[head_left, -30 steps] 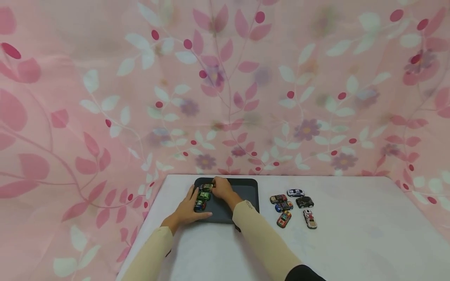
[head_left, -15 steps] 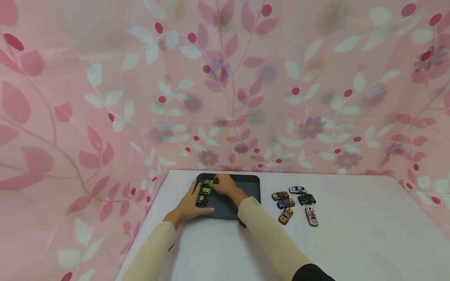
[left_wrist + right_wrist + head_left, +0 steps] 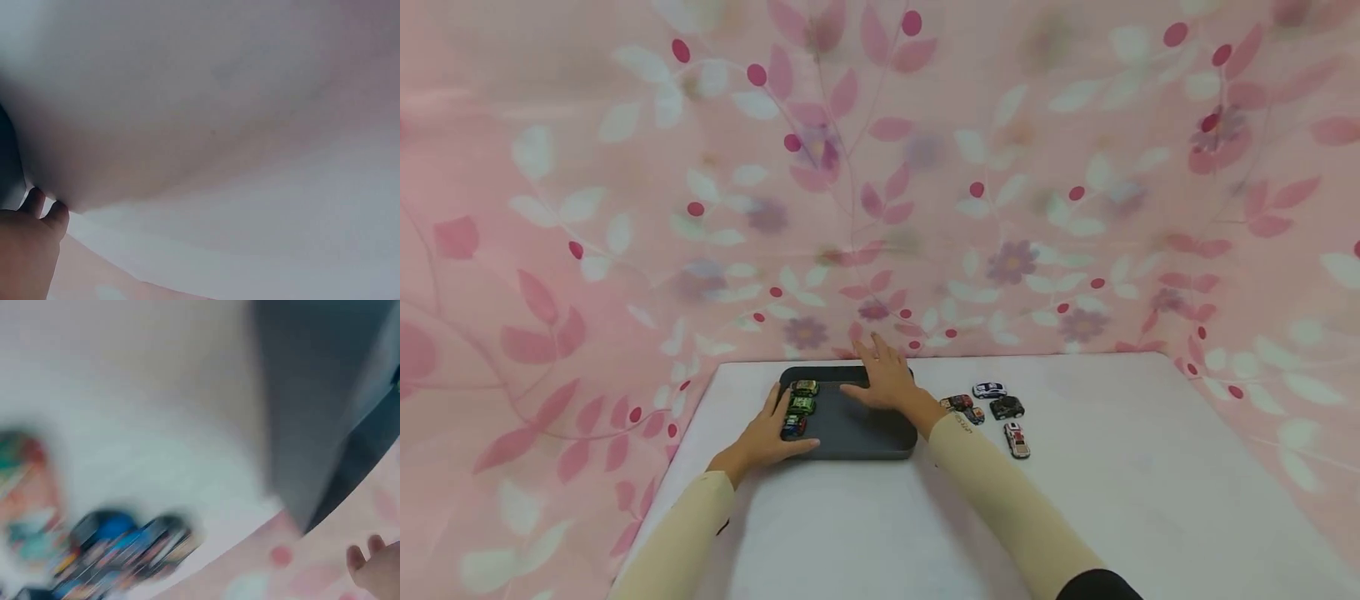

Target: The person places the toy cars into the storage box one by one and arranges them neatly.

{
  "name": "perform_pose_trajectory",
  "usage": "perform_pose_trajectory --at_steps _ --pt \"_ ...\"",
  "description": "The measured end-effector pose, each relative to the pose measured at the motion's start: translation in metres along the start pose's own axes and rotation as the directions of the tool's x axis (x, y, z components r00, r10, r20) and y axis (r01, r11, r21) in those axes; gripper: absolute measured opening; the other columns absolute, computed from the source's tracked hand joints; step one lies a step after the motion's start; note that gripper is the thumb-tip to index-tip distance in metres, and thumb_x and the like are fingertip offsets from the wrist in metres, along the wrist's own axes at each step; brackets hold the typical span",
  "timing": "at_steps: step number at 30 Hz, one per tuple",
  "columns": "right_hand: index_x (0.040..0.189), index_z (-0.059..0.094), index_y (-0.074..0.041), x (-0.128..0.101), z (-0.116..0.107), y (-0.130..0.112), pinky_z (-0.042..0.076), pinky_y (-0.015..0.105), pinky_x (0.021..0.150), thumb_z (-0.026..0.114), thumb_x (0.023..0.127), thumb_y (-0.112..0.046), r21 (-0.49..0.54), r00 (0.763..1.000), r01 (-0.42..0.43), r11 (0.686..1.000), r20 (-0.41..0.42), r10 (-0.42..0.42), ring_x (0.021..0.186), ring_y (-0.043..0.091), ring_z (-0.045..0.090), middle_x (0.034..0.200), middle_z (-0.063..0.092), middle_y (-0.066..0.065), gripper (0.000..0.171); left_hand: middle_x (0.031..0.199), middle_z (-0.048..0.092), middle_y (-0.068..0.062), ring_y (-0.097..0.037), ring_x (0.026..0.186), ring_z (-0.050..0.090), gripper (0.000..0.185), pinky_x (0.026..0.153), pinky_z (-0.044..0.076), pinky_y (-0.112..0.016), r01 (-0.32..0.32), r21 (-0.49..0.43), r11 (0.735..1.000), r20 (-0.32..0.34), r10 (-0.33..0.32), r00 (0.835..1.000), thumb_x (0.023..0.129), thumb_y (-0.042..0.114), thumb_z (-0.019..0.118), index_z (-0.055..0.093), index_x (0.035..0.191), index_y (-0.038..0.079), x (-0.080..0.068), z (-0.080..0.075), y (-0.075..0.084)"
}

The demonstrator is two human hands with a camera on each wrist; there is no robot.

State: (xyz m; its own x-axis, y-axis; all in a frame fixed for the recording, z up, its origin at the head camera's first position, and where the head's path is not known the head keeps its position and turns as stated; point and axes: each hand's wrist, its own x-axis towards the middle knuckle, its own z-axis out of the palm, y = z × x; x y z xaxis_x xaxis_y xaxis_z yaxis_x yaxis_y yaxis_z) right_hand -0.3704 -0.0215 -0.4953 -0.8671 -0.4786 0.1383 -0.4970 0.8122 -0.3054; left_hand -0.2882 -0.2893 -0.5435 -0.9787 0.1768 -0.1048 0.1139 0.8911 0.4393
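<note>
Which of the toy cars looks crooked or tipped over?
None stands out. Three cars sit upright in a line along the left side of the tray; the loose cars on the table point various ways, all upright.

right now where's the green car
Head view: the green car sits in the tray, left side, middle of three cars, beside the left hand.

Dark grey rectangular plastic tray (image 3: 857, 437) on the white-covered table (image 3: 1075, 500), set toward its far left. Left hand (image 3: 765, 435) rests at the tray's near-left corner; just right of its fingers, three small die-cast toy cars (image 3: 799, 407) in a row along the tray's left wall. Right hand (image 3: 885, 381) spread over the tray's far-right part. Right of that hand, off the tray, a cluster of loose small toy cars (image 3: 996, 410) on the table. Floral pink fabric backdrop (image 3: 880, 183) behind.
</note>
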Motion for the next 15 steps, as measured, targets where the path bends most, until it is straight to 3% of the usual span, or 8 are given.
perform_pose_trajectory --at_steps 6,11,13,15 --pt "0.161 0.012 -0.027 -0.022 -0.016 0.045 0.022 0.061 0.117 0.050 0.089 -0.070 -0.098 0.996 0.036 0.995 -0.080 -0.044 0.150 0.037 0.021 0.167 0.002 0.015 0.093 0.166 -0.006 -0.018 -0.054 0.140 0.032 0.110 0.105 0.033 -0.070 -0.046 0.067 0.997 -0.019 0.048 0.999 0.085 0.077 0.052 0.006 0.161 0.012 -0.005 -0.005 -0.010" --pt "0.161 0.012 -0.028 -0.040 -0.022 0.079 0.020 0.061 0.117 0.049 0.089 -0.072 -0.168 0.997 0.041 0.985 -0.062 -0.052 0.149 0.037 0.023 0.167 -0.003 0.016 0.092 0.167 0.010 -0.014 -0.049 0.139 0.039 0.106 0.102 0.037 -0.069 -0.126 0.119 0.985 -0.166 0.145 0.975 0.085 0.071 0.060 0.019 0.159 0.007 -0.009 -0.011 -0.020" --pt "0.161 0.012 -0.029 -0.049 -0.025 0.091 0.019 0.062 0.117 0.048 0.089 -0.073 -0.202 0.997 0.048 0.978 -0.044 -0.058 0.148 0.038 0.024 0.167 -0.003 0.016 0.092 0.166 0.013 -0.014 -0.047 0.138 0.040 0.107 0.102 0.038 -0.067 -0.142 0.130 0.981 -0.188 0.165 0.968 0.084 0.069 0.062 0.020 0.158 0.004 -0.010 -0.012 -0.023" --pt "0.161 0.013 -0.030 -0.056 -0.032 0.101 0.018 0.062 0.118 0.050 0.089 -0.072 -0.222 0.997 0.053 0.974 -0.036 -0.063 0.148 0.039 0.024 0.167 -0.002 0.015 0.091 0.167 0.011 -0.014 -0.046 0.139 0.040 0.110 0.102 0.038 -0.067 -0.144 0.121 0.982 -0.170 0.163 0.972 0.083 0.069 0.064 0.018 0.158 0.005 -0.009 -0.012 -0.024"
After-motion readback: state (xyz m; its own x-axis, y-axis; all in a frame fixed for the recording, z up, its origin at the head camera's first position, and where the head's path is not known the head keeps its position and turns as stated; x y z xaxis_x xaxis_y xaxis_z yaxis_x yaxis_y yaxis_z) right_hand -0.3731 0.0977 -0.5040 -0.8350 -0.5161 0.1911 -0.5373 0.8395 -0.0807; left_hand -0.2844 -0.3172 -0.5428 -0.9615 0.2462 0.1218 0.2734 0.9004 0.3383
